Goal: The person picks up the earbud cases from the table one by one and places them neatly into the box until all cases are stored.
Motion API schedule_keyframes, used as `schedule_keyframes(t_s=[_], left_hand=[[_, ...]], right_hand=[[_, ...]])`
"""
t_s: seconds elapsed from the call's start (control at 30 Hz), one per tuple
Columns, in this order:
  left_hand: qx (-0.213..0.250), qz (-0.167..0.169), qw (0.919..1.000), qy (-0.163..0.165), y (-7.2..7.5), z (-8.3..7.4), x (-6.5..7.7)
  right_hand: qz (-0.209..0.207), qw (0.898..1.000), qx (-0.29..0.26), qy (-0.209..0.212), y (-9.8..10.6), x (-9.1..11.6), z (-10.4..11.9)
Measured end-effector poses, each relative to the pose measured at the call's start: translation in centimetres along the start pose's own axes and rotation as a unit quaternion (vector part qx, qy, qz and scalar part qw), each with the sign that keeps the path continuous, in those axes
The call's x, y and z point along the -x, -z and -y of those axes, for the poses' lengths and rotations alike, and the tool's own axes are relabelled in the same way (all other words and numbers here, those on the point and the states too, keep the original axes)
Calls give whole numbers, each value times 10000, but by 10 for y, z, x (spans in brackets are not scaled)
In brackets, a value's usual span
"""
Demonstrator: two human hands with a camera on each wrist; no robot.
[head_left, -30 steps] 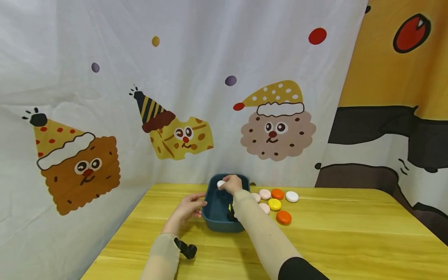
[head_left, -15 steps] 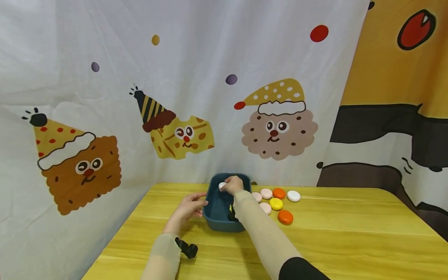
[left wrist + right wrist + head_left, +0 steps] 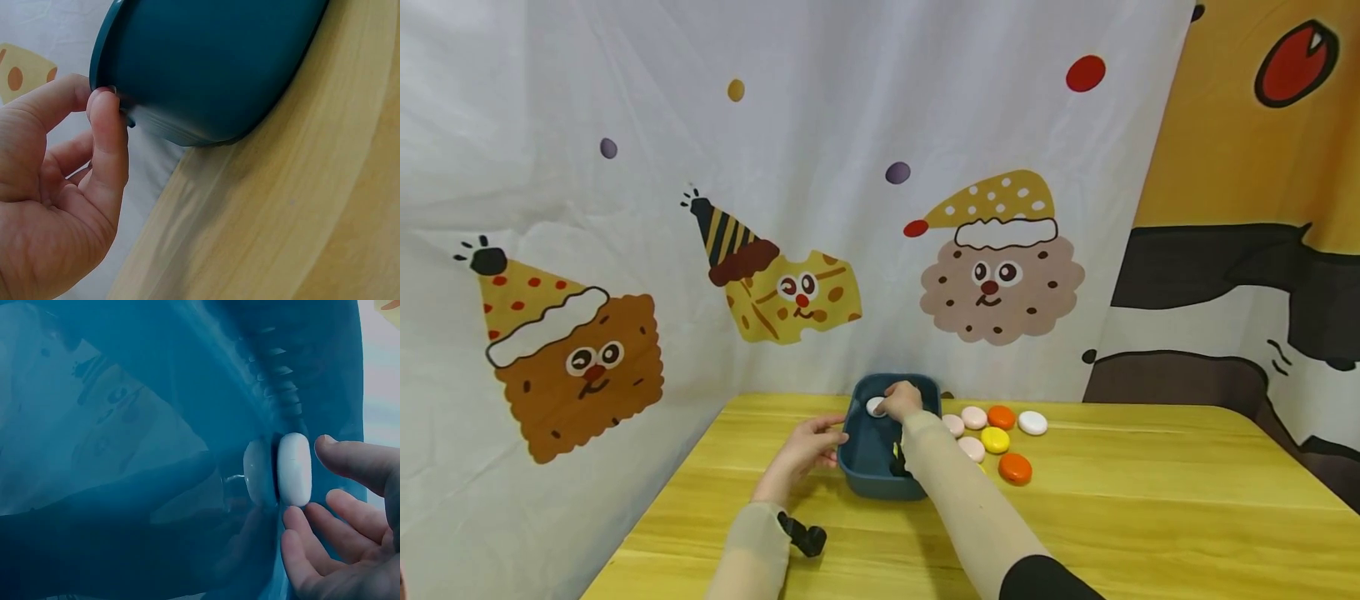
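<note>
A deep blue plastic bin (image 3: 880,488) stands at the back of the table. My left hand (image 3: 805,454) is at its left side; in the left wrist view, the thumb and index finger of this hand (image 3: 69,187) pinch the rim of the bin (image 3: 206,69). My right hand (image 3: 901,401) reaches inside the bin near its far end. There a smooth white disc (image 3: 294,470) stands on edge at the bin's inner surface. The right thumb (image 3: 350,459) is slightly apart from the disc, while the other fingertips lie close below it.
Right of the bin lie several discs: pale pink (image 3: 974,417), orange (image 3: 1015,469), yellow (image 3: 995,440) and white (image 3: 1032,423). Behind the wooden table (image 3: 1112,517) hangs a printed curtain (image 3: 820,100). Black camera mounts sit on the wrists, the left one (image 3: 805,536) clearly visible.
The white disc has gone lower into the bin with my right hand, whose fingers now stand loose around it. My left hand has stayed at the rim.
</note>
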State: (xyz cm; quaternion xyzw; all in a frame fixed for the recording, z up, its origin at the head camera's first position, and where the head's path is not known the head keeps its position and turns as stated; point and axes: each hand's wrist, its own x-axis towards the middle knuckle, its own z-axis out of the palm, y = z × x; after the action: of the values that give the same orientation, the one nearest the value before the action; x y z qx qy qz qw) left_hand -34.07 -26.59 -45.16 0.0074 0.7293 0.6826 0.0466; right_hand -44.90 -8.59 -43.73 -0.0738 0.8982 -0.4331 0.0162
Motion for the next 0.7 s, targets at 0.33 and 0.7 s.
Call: schedule_keyframes(t_s=[0.33, 0.7], left_hand=[[70, 123, 9999, -6, -2, 1, -1], [13, 185, 9998, -81, 4, 4, -3]], right_hand=[[89, 9998, -140, 114, 10, 8, 1], [438, 9957, -575, 574, 59, -4, 21]])
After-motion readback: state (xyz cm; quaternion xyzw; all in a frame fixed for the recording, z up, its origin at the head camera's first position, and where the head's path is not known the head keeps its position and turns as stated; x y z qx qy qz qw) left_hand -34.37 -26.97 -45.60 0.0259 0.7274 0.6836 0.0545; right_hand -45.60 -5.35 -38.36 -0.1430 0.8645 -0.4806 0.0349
